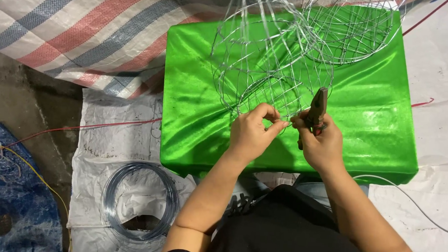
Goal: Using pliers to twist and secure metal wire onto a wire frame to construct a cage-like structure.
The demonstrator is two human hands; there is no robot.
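A silver wire frame (268,62), rounded like a cage, lies on a table covered in shiny green cloth (373,108). My left hand (251,132) pinches a wire at the frame's near rim. My right hand (321,141) grips a pair of dark pliers (318,106) with its jaws pointing up and away, right beside the same rim. The fingertips of both hands almost meet at the wire between them. A second round wire frame (351,30) rests at the table's far right.
A coil of silver wire (141,201) lies on white sacking on the floor at the left. A striped red, blue and white tarp (76,26) covers the far left. Red cord (81,127) and a yellow cable (32,172) run across the floor.
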